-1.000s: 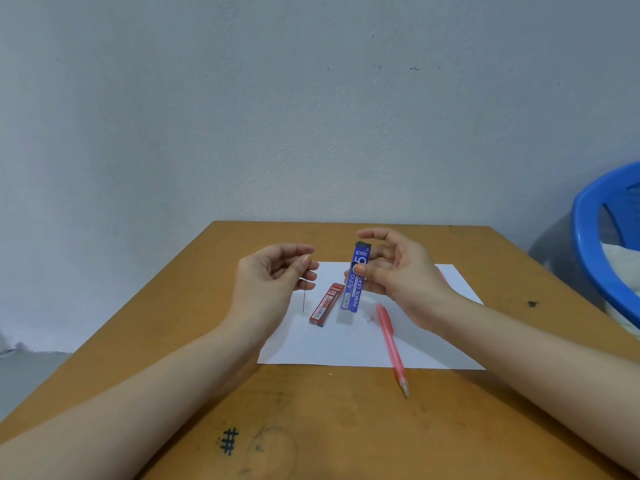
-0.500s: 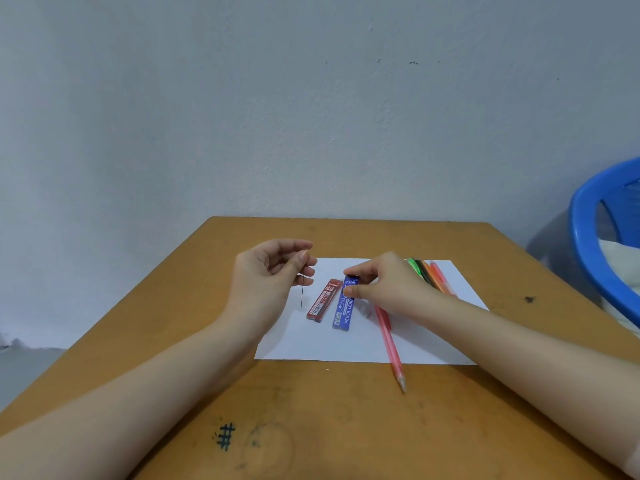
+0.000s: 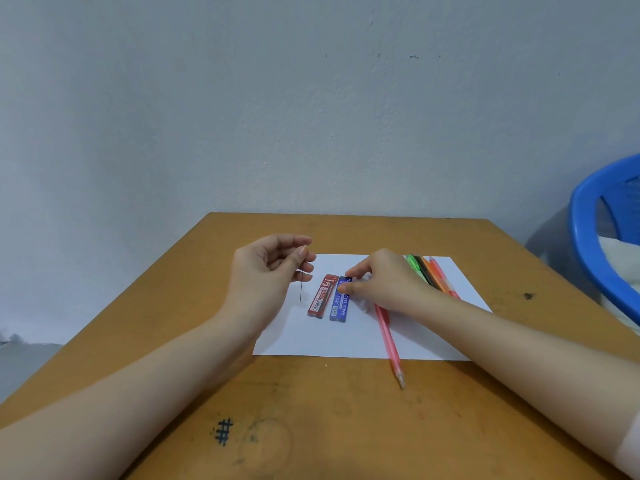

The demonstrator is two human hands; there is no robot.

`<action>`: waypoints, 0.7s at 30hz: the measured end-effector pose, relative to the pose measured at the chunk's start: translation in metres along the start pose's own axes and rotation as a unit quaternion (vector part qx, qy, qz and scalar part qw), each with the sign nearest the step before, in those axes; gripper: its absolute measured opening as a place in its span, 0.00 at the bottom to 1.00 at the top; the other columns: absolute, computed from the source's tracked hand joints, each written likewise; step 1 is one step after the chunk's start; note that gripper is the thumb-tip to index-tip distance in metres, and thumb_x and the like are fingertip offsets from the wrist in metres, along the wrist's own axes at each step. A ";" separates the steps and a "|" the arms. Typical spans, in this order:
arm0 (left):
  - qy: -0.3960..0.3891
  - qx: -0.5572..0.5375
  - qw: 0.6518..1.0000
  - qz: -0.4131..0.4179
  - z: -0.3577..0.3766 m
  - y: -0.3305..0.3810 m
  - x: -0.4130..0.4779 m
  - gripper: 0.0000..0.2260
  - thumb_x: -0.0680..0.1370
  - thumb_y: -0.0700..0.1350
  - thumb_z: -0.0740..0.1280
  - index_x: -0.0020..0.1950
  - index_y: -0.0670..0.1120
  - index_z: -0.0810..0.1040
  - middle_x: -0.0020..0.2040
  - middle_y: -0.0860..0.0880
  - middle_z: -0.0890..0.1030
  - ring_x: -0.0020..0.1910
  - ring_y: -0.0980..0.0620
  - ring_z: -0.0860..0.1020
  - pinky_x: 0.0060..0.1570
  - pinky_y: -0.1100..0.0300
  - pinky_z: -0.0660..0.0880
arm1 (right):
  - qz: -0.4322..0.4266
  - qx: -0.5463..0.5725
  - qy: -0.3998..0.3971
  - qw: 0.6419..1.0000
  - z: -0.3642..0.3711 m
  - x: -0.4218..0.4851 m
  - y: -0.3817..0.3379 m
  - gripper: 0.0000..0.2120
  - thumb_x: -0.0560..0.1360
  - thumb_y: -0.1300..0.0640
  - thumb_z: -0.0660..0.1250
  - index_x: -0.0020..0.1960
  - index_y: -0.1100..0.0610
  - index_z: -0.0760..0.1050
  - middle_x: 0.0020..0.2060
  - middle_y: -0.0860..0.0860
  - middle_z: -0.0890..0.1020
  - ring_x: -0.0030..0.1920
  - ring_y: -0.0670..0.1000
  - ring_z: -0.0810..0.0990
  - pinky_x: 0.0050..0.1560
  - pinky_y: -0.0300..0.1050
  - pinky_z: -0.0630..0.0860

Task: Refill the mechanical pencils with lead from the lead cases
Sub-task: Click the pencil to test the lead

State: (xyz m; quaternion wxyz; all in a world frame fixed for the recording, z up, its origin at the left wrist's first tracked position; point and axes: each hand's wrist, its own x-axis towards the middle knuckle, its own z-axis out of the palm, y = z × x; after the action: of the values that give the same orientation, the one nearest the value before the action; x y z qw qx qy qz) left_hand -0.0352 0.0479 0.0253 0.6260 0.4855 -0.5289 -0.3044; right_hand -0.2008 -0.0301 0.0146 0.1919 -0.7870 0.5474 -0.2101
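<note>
My left hand (image 3: 266, 275) hovers above the left edge of a white sheet of paper (image 3: 346, 341); its thumb and forefinger pinch the top of a single thin lead (image 3: 300, 291), which hangs straight down, while the other fingers curl loosely. My right hand (image 3: 388, 282) reaches in from the right, its thumb and forefinger pinching the far end of the blue lead case (image 3: 341, 306); the case lies flat on the paper, and along it I read "PENCIL LEAD" in white; a larger word beside that is too blurred to make out. Just to its left, nearly touching and parallel, lies the red lead case (image 3: 321, 297); it bears "2B" in white near its far end; the brand above that I cannot read.

A pink mechanical pencil (image 3: 389, 337) lies on the paper beneath my right wrist; its tip points towards me and reaches past the near edge of the sheet onto the wooden tabletop (image 3: 311, 410). Behind my right hand, at the far right of the paper, more pencils lie side by side: a green pencil (image 3: 412, 262), a dark pencil (image 3: 425, 273), an orange pencil (image 3: 435, 277) and a second pink pencil (image 3: 445, 277); my hand hides their near ends.

A "#" mark (image 3: 223, 432) is inked on the tabletop close to me; a blue plastic rim (image 3: 588, 244) shows at the right edge, off the tabletop.
</note>
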 end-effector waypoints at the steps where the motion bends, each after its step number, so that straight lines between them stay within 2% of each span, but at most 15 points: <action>1: 0.001 0.001 1.000 0.001 0.000 -0.001 0.000 0.07 0.78 0.34 0.65 0.48 0.44 0.80 0.38 0.47 0.83 0.34 0.58 0.81 0.36 0.68 0.77 | -0.002 -0.005 -0.004 1.000 0.001 0.001 0.000 0.19 0.71 0.47 0.72 0.58 0.55 0.80 0.54 0.51 0.82 0.56 0.48 0.73 0.45 0.39 0.67; 4: 0.001 0.001 1.000 0.003 0.000 -0.002 0.000 0.07 0.77 0.35 0.65 0.48 0.45 0.81 0.37 0.48 0.83 0.34 0.57 0.81 0.37 0.68 0.77 | -0.013 -0.020 -0.017 1.000 0.003 0.002 -0.001 0.19 0.72 0.44 0.70 0.60 0.49 0.78 0.55 0.51 0.79 0.64 0.49 0.66 0.50 0.41 0.65; 6: 0.000 0.001 1.000 0.004 0.000 -0.003 0.001 0.08 0.77 0.35 0.65 0.47 0.46 0.81 0.37 0.49 0.83 0.35 0.57 0.81 0.37 0.68 0.77 | -0.027 -0.038 -0.024 0.999 0.004 0.001 -0.003 0.19 0.73 0.43 0.68 0.62 0.48 0.77 0.53 0.50 0.79 0.64 0.50 0.64 0.50 0.42 0.64; 9: -0.001 -0.006 1.000 0.003 -0.001 -0.004 0.002 0.08 0.77 0.35 0.66 0.47 0.47 0.81 0.36 0.50 0.83 0.35 0.56 0.82 0.37 0.68 0.77 | -0.049 -0.040 -0.011 0.998 -0.001 0.000 -0.005 0.20 0.74 0.43 0.67 0.63 0.48 0.76 0.54 0.50 0.79 0.62 0.51 0.67 0.51 0.43 0.64; 12: -0.004 -0.003 1.000 0.003 -0.001 -0.004 0.001 0.08 0.77 0.35 0.66 0.47 0.47 0.81 0.36 0.50 0.84 0.36 0.56 0.82 0.38 0.68 0.77 | -0.054 -0.004 0.008 0.999 -0.015 -0.004 -0.009 0.17 0.75 0.47 0.68 0.61 0.49 0.77 0.53 0.49 0.80 0.53 0.46 0.73 0.48 0.40 0.65; 16: 0.001 0.010 1.000 0.005 -0.001 -0.004 0.001 0.07 0.77 0.36 0.67 0.46 0.48 0.81 0.36 0.51 0.84 0.37 0.57 0.82 0.38 0.69 0.77 | -0.060 0.034 0.009 0.998 -0.032 -0.008 -0.008 0.14 0.74 0.51 0.70 0.59 0.50 0.79 0.43 0.45 0.80 0.38 0.39 0.73 0.40 0.35 0.67; 19: 0.005 0.015 1.000 0.006 -0.002 -0.003 0.001 0.07 0.77 0.37 0.67 0.47 0.48 0.81 0.37 0.52 0.84 0.36 0.58 0.82 0.38 0.68 0.77 | -0.048 0.037 -0.004 0.998 -0.043 -0.013 -0.008 0.16 0.72 0.53 0.72 0.60 0.50 0.79 0.38 0.43 0.79 0.34 0.39 0.73 0.35 0.33 0.66; 21: 0.006 0.014 1.000 0.006 -0.002 -0.002 0.001 0.07 0.77 0.36 0.66 0.48 0.47 0.81 0.38 0.51 0.84 0.36 0.59 0.81 0.39 0.67 0.78 | -0.035 0.020 -0.019 0.999 -0.048 -0.018 -0.008 0.19 0.71 0.53 0.73 0.62 0.50 0.77 0.39 0.44 0.79 0.36 0.41 0.74 0.36 0.35 0.66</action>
State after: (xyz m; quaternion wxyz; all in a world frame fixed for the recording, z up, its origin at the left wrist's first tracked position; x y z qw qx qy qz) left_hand -0.0328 0.0472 0.0241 0.6241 0.4928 -0.5325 -0.2899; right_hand -0.2261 -0.0136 0.0571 0.2108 -0.8053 0.5117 -0.2128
